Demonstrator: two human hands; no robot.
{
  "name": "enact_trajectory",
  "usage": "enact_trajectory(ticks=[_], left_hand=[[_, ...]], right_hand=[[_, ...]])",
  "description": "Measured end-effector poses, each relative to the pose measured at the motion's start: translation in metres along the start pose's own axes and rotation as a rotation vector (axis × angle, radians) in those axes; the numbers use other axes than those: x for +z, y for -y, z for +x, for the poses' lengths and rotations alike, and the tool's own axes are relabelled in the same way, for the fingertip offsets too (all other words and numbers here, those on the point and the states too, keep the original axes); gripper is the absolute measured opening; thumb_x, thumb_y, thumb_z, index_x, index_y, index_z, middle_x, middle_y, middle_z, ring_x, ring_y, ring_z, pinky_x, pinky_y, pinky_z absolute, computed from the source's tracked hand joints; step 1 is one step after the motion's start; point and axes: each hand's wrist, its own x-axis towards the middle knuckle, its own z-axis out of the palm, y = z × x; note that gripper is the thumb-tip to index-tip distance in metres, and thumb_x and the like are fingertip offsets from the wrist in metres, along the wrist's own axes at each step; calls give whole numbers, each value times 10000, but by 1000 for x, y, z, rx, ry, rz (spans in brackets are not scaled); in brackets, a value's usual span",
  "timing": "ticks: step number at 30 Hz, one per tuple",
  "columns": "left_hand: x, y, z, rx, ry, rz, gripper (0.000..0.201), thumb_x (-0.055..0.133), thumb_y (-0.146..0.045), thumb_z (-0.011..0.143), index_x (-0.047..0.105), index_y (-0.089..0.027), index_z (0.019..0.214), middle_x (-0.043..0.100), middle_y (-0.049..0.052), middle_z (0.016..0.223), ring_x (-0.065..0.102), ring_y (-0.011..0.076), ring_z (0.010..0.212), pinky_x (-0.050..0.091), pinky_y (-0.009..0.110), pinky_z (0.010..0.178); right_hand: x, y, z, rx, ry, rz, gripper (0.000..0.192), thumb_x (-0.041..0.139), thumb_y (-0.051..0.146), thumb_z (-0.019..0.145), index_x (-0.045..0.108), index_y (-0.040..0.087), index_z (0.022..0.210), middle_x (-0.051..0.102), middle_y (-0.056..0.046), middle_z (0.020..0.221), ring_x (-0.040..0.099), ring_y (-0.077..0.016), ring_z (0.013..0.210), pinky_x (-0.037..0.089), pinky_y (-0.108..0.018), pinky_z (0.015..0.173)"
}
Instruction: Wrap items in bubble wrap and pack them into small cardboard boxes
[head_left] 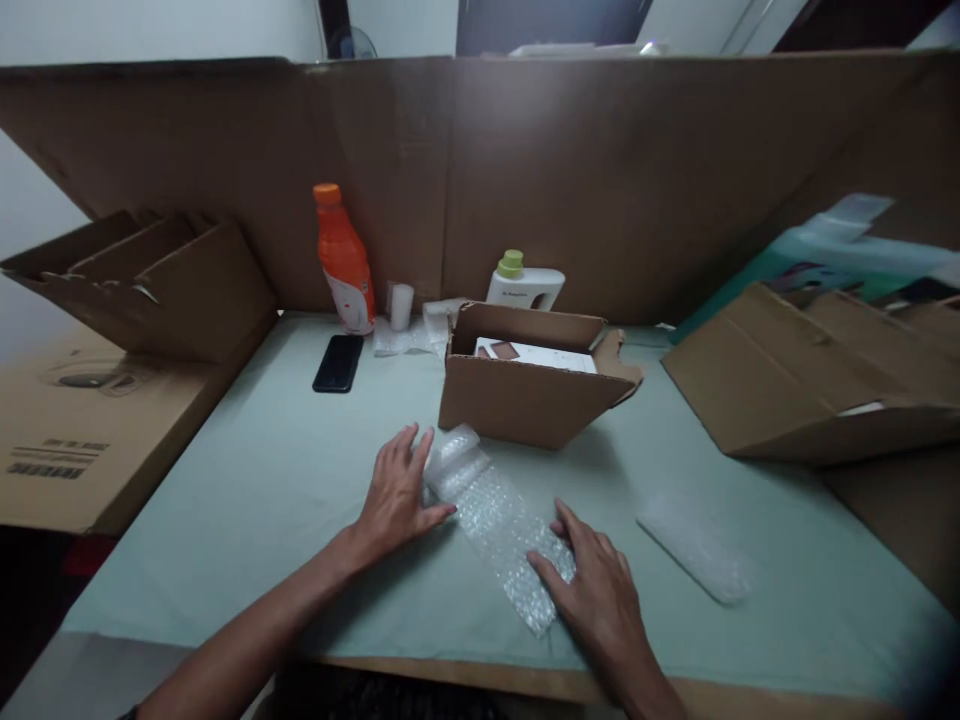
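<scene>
A strip of bubble wrap (506, 530) lies slanted across the cloth in front of me, its far end rolled up. My left hand (397, 490) is beside that rolled end, fingers spread, with the thumb near the strip's left edge. At the near end of the strip, my right hand (596, 580) rests along its right edge, thumb and fingers apart, the thumb over the plastic. Neither hand grips anything. Just beyond the roll stands an open cardboard box (525, 400) with a white box (551, 357) inside.
A second bubble wrap piece (697, 550) lies at right. Behind are an orange bottle (345, 260), black phone (338, 363), white bottle (525, 287) and white roll (401, 306). Cardboard boxes flank the table, left (187, 290) and right (772, 370). A cardboard wall (375, 150) closes the back.
</scene>
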Motion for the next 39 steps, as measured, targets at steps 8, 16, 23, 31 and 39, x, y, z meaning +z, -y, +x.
enact_trajectory(ticks=[8, 16, 23, 31, 39], left_hand=[[-30, 3, 8, -254, 53, -87, 463, 455, -233, 832, 642, -143, 1246, 707, 26, 718, 640, 183, 615, 496, 277, 599], [-85, 28, -24, -465, 131, 110, 397, 498, -306, 825, 680, -195, 1160, 754, 29, 857, 655, 194, 694, 463, 300, 654], [-21, 6, 78, -181, 21, -285, 762, 655, -355, 767, 431, -170, 1471, 554, 166, 1438, 609, 296, 1177, 526, 386, 890], [9, 9, 100, -233, 16, -315, 533, 511, -222, 866, 472, -206, 1398, 675, 86, 1220, 659, 247, 1032, 511, 353, 873], [-25, 12, 54, -177, -46, -139, 740, 598, -398, 864, 337, -181, 1522, 578, 182, 1398, 605, 321, 1203, 517, 474, 960]], right_hand=[[-36, -9, 19, -229, 53, -8, 268, 532, 323, 869, 742, 271, 1027, 783, -54, 975, 709, -268, 898, 499, -427, 834], [-64, -31, 74, -181, -50, -117, 423, 605, 430, 820, 679, 259, 1200, 700, -114, 1262, 637, -351, 1140, 475, -497, 910], [-50, -34, 127, -38, -78, 250, 724, 665, 565, 745, 555, 152, 1330, 684, -190, 1227, 696, -318, 950, 544, -398, 715], [-12, -7, 198, -51, 7, 348, 530, 673, 447, 719, 625, 133, 1144, 749, -146, 1022, 686, -287, 819, 554, -393, 700], [-27, -2, 154, -112, -116, 280, 527, 594, 457, 861, 599, 169, 1301, 649, -176, 1318, 606, -342, 1201, 492, -518, 999]])
